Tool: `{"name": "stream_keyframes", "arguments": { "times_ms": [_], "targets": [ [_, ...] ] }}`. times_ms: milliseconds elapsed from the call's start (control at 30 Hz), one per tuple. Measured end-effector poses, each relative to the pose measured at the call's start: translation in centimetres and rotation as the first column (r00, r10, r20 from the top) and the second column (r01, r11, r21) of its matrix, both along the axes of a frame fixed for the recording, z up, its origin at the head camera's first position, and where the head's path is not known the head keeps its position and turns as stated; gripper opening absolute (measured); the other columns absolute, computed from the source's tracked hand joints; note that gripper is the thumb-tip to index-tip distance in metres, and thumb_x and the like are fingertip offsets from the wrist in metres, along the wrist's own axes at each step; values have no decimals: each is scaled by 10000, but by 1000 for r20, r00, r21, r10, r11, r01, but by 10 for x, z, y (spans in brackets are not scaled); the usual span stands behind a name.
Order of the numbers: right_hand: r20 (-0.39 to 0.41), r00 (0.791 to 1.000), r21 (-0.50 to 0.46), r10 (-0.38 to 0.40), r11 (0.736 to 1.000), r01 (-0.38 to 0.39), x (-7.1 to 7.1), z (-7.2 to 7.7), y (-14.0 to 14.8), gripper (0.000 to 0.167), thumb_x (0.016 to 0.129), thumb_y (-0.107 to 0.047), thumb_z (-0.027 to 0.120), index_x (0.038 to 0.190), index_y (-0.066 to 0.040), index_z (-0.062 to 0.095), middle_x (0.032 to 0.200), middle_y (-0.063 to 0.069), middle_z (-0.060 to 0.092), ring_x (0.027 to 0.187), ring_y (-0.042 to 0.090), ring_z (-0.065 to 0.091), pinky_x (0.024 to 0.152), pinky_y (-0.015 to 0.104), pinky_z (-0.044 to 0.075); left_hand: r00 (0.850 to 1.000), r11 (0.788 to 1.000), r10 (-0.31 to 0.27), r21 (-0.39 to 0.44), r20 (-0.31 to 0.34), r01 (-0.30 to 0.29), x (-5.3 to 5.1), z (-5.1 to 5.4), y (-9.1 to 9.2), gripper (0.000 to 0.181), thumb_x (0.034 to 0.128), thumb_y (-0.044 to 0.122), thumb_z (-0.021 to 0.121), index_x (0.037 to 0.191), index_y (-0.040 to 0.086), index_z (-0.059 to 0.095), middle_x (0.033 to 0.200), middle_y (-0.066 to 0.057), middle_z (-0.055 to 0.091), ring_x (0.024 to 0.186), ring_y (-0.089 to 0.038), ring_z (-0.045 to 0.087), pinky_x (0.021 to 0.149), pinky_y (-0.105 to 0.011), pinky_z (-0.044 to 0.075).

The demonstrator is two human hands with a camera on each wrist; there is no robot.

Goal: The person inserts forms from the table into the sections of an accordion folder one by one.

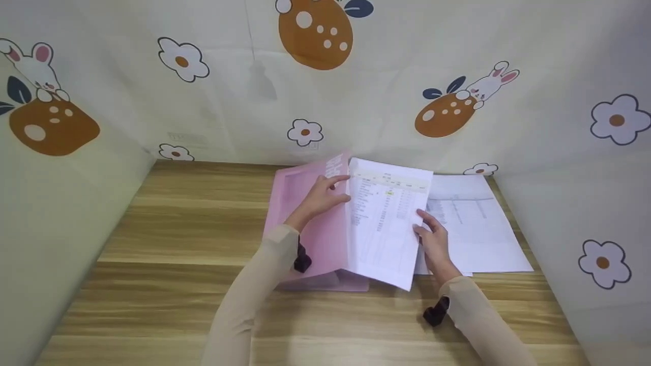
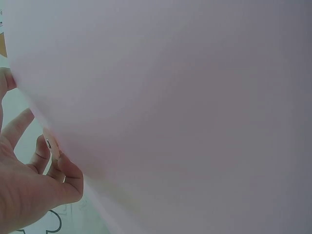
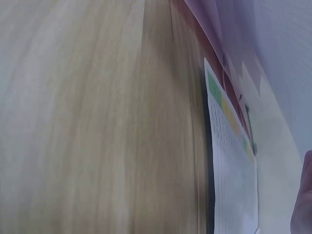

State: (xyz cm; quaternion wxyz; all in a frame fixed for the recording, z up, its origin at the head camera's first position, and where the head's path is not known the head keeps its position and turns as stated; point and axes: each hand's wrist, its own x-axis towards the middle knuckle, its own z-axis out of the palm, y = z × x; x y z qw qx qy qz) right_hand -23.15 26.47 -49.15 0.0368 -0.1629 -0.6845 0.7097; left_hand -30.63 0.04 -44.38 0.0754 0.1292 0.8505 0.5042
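Pale fabric (image 1: pixel 229 112) printed with rabbits, orange fruit and white flowers walls in a wood-grain worktop (image 1: pixel 178 229) at the back and both sides. Wood stretches from the pink folder's (image 1: pixel 292 208) left edge to the left wall, and more lies in front, between the forearms. On the right, loose papers (image 1: pixel 491 236) reach close to the side wall. The printed sheet (image 1: pixel 384 254) stands tilted between folder and papers, overlapping the papers' left edge. The fingers of the left hand (image 1: pixel 320 198) grip the folder cover's raised edge where it meets the sheet; whether they catch the paper too, I cannot tell. The fingers of the right hand (image 1: pixel 435 243) pinch the sheet's right edge. White lettering crosses the cover's top corner, unreadable here. The sheet carries a heading, a shaded band, columns and one yellow-highlighted cell, all too small to read.
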Motion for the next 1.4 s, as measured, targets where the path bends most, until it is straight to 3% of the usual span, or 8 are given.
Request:
{"name": "stream_keyframes", "arguments": {
  "times_ms": [600,933,1233,1400],
  "targets": [
    [93,984,49,150,987,-155,-21,2,-27,423,835,21,471,1255,-27,459,1308,130,379,1053,250,457,780,288,403,999,1000,-10,-14,-39,9,-2,-3,0,530,737,241,670,1243,191,522,998,-96,384,880,-199,383,696,-297,318],
    [45,989,96,139,985,-143,-28,2,-40,434,817,31,492,1243,-53,477,1242,116,430,1047,227,437,771,287,384,1000,1000,-11,-24,-24,10,-2,-1,1,526,747,256,663,1249,204,516,1015,-95,386,892,-199,383,692,-295,317],
    [1,989,64,151,987,-150,-31,-4,-54,531,791,69,495,1296,-64,398,1096,149,509,843,193,536,637,250,438,999,1000,-18,-20,-44,17,-1,1,1,528,742,239,664,1247,187,518,980,-97,383,881,-216,384,680,-292,313],
    [0,985,65,171,983,-170,-34,-5,-61,549,789,68,490,1312,-39,364,1106,174,525,877,218,547,665,269,444,998,1000,-21,-19,-55,20,-1,0,2,519,742,228,665,1238,168,527,964,-101,384,866,-213,384,681,-295,314]
  ]
}}
